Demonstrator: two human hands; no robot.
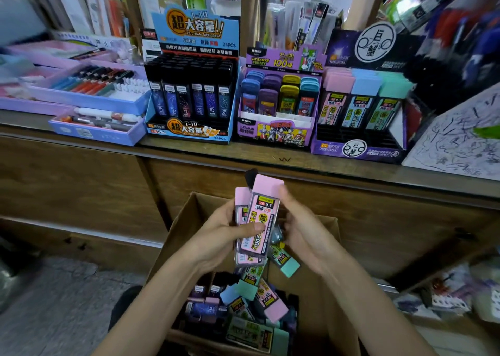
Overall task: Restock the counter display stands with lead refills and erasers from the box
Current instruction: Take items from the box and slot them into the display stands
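Both forearms reach forward over the open cardboard box [194, 209]. The left hand [216, 234] grips a few pink lead refill cases [259, 220] upright, thumb curled across the front one. The right hand [297, 225] lies against their right edge, fingers loosely straight. The purple display stand [359, 150] sits far right.

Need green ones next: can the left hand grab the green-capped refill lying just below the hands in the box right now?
Probably not: the left hand is full, gripping pink refills. The green-capped refill itself lies uncovered on top, below the right hand.
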